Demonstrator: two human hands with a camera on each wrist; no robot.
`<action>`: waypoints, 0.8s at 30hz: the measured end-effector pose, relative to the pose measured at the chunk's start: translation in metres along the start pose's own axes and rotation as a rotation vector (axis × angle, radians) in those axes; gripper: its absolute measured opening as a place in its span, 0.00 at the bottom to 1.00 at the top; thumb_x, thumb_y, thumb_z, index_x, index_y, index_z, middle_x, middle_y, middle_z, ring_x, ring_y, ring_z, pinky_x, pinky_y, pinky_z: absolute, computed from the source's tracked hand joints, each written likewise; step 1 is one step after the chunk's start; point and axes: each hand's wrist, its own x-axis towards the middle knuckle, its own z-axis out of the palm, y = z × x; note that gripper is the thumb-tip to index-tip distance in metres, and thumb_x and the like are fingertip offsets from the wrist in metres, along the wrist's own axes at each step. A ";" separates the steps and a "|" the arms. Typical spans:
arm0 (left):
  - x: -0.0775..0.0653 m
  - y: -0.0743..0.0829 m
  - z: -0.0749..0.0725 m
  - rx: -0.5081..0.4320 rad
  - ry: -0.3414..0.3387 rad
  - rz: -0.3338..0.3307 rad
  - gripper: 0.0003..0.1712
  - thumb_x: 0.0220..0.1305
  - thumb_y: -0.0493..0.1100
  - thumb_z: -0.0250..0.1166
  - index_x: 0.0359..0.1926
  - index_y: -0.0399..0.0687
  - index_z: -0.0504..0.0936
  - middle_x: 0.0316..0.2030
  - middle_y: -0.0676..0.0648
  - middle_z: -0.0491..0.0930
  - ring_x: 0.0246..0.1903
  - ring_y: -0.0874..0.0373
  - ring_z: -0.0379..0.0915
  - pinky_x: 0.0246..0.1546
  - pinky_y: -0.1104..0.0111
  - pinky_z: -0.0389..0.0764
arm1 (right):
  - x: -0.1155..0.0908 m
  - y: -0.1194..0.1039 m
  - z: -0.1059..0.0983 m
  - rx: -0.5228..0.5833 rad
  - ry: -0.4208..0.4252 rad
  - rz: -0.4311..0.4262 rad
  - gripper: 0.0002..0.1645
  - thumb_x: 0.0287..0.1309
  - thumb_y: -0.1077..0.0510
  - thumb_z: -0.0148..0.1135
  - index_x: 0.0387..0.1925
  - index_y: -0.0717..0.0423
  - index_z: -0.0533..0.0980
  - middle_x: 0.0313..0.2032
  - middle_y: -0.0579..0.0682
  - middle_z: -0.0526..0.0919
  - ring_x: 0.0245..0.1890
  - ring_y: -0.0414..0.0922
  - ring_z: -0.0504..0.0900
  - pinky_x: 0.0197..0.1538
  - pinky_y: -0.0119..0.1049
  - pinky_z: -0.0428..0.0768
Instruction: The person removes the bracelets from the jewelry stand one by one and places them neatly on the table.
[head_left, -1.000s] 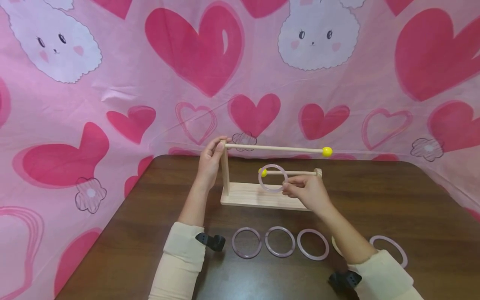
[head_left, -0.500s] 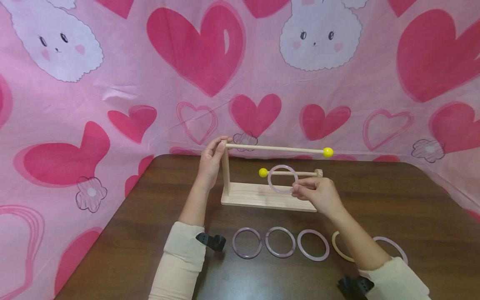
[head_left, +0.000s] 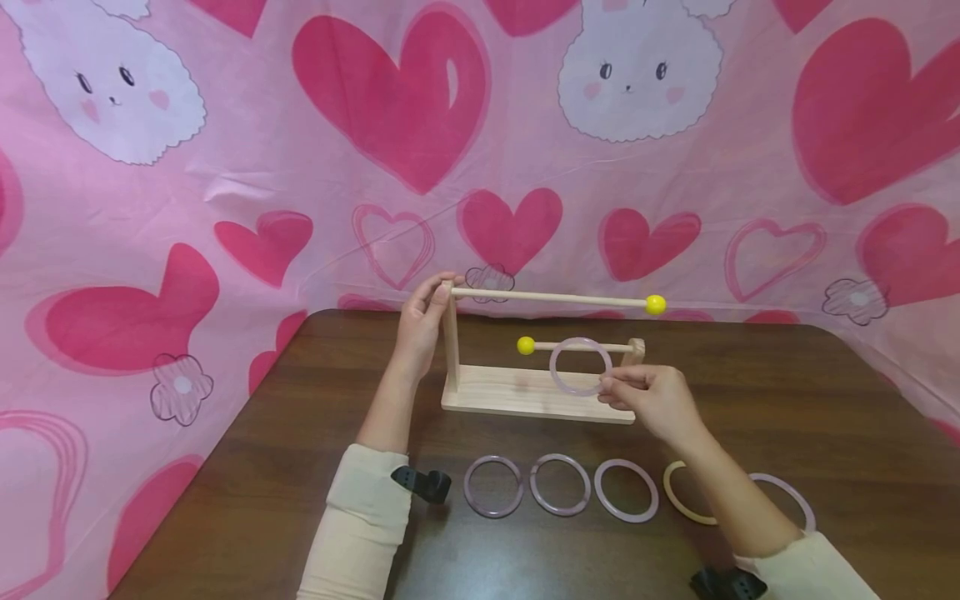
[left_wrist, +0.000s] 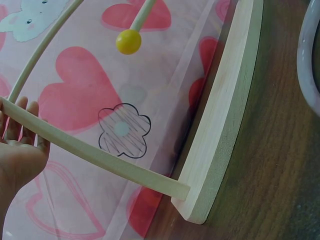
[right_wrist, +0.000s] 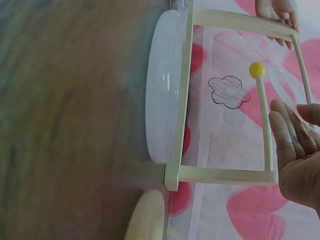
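Note:
A wooden stand (head_left: 525, 392) has two horizontal rods with yellow ball ends, one high and one low. My left hand (head_left: 422, 329) grips the top of its left upright, thumb in front and fingers behind. Between the thumb and fingers of my right hand (head_left: 656, 404) is a pale purple ring (head_left: 553, 367), pinched at its right edge and held upright. In the head view the ring overlaps the lower rod (head_left: 543, 346), right of that rod's yellow ball (head_left: 526, 346). The upper rod (head_left: 555, 297) passes above it.
Several rings lie in a row in front of the stand: purple ones such as the left ring (head_left: 467, 492), and a yellow ring (head_left: 675, 500) partly under my right forearm. The brown table (head_left: 300, 500) ends at a pink heart-patterned cloth (head_left: 315, 183).
My right hand has moved right and slightly down with the ring, from the lower rod's yellow ball toward its right upright. My left hand has kept its place on the stand.

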 end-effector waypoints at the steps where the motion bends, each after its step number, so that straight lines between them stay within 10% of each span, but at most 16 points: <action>1: 0.000 0.000 0.000 0.002 0.000 0.001 0.16 0.69 0.38 0.51 0.52 0.31 0.71 0.41 0.56 0.80 0.41 0.62 0.75 0.54 0.64 0.67 | -0.001 0.000 -0.001 0.004 0.004 0.003 0.18 0.58 0.63 0.61 0.42 0.79 0.74 0.30 0.65 0.82 0.28 0.42 0.84 0.32 0.35 0.81; 24: -0.001 0.001 0.001 0.005 0.001 -0.006 0.15 0.69 0.39 0.51 0.52 0.33 0.72 0.45 0.46 0.79 0.44 0.54 0.73 0.53 0.64 0.67 | -0.013 0.008 -0.031 0.061 0.065 -0.009 0.19 0.59 0.67 0.57 0.42 0.84 0.71 0.26 0.57 0.84 0.27 0.45 0.84 0.34 0.39 0.81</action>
